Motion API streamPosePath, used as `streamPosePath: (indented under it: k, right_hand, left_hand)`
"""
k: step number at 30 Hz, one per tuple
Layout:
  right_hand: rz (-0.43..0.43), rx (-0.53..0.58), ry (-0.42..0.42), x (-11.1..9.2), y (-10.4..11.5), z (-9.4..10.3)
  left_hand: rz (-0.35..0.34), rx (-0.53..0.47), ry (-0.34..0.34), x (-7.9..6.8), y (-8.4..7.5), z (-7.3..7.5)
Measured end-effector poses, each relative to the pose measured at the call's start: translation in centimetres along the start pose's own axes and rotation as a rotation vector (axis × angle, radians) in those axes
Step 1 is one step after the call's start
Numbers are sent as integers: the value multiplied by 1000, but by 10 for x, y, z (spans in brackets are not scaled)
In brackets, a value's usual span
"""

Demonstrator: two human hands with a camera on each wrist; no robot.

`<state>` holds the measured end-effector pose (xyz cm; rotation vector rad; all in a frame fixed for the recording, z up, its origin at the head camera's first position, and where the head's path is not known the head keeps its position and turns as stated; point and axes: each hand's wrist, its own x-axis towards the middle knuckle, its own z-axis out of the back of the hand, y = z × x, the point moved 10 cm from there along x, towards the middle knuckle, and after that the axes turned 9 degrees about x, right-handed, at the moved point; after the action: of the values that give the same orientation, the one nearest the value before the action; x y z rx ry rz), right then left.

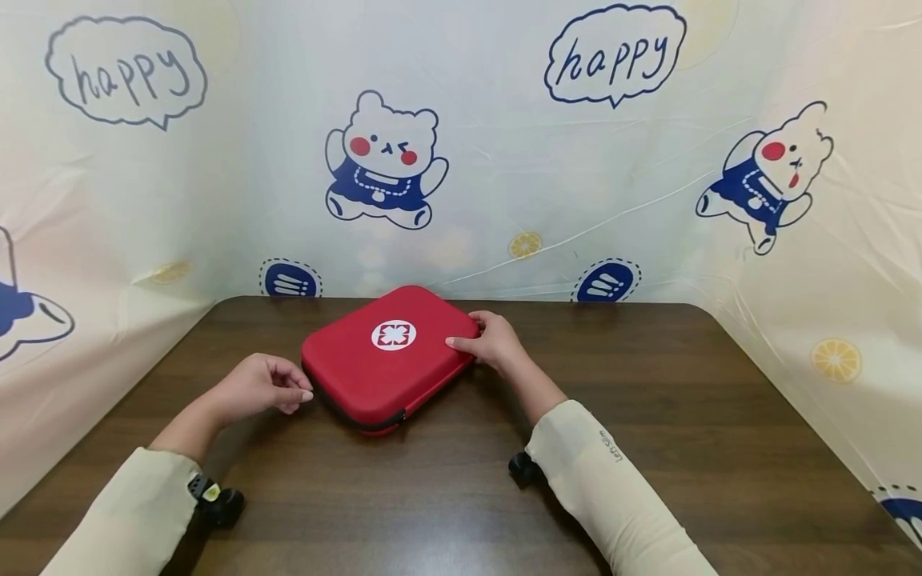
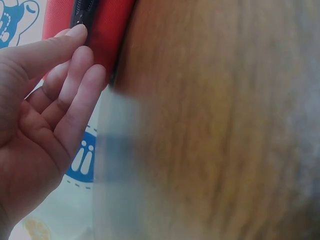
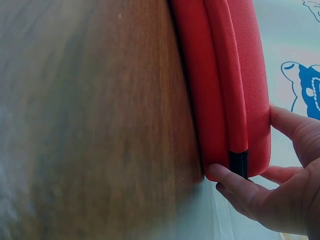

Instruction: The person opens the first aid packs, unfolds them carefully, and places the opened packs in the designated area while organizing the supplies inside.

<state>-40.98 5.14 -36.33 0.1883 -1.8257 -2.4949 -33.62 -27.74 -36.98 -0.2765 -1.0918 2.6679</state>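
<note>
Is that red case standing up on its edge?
No, the red case lies flat on the table, its round emblem facing up.

"Happy" in looping blue letters, twice on wall cloth (image 1: 490, 152): one in speech bubble (image 1: 126, 74) at upper left of frame, other in second bubble (image 1: 615, 56) at upper right. Red case (image 1: 426, 370), mid-frame: round white sign (image 1: 394, 335) on top, red-and-white cross-like emblem inside. Right sleeve (image 1: 612, 488), lower right: small dark print, looks like "Let's slim" from here, last letters unsure.
</note>
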Motion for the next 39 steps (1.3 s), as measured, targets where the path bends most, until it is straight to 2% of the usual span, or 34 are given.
streamPosePath:
  k: [6, 15, 24, 31, 39]
  right_hand:
    - [6, -2, -1, 0, 1, 2]
    - [6, -17, 3, 1, 2, 2]
    - [10, -18, 5, 2, 2, 3]
    - [5, -21, 3, 0, 1, 2]
    - [25, -37, 5, 1, 2, -2]
  left_hand:
    - [14, 17, -56, 2, 5, 10]
    - [46, 115, -163, 3, 19, 29]
    - [54, 128, -191, 6, 22, 32]
    - [54, 171, -241, 7, 24, 36]
    - [24, 161, -279, 8, 26, 40]
